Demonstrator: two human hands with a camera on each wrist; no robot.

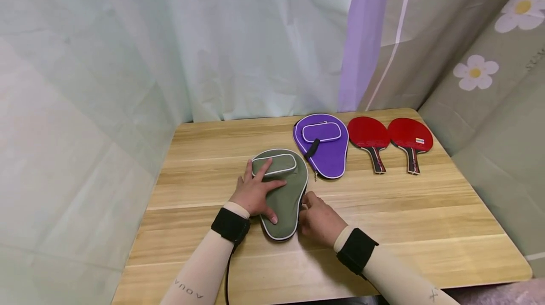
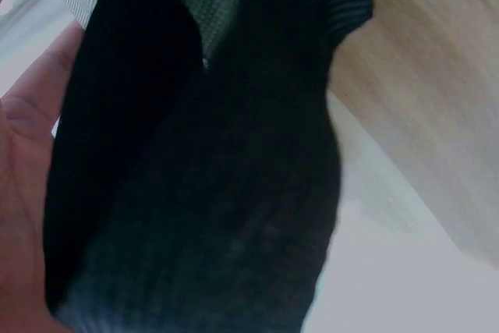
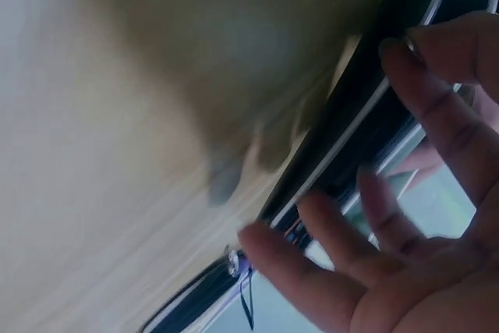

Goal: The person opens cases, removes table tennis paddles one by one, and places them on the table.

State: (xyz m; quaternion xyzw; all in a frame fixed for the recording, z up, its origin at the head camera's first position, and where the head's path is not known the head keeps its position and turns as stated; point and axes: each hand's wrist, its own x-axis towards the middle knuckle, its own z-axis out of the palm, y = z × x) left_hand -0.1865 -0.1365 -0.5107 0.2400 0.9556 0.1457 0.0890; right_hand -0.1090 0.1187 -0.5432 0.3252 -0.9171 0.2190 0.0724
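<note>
A grey-green table tennis bat case [image 1: 284, 201] with white piping lies flat on the table, its narrow end toward me. My left hand [image 1: 254, 194] rests on it with spread fingers, across the zipped pocket and the body. At the case's right edge, my right hand [image 1: 320, 217] pinches a small zipper pull [image 3: 413, 48] between thumb and index finger; the other fingers are bent loosely beside the black side wall [image 3: 343, 142]. Most of the pull is hidden by the fingertips. A black strap [image 2: 203, 193] covers much of the left wrist view.
Behind the green case lies a purple bat case [image 1: 328, 153] with a black loop. To its right lie two red bats, one [image 1: 368, 133] beside the other [image 1: 409, 135], handles toward me. Curtains [image 1: 264, 40] hang along the back of the wooden table [image 1: 383, 229].
</note>
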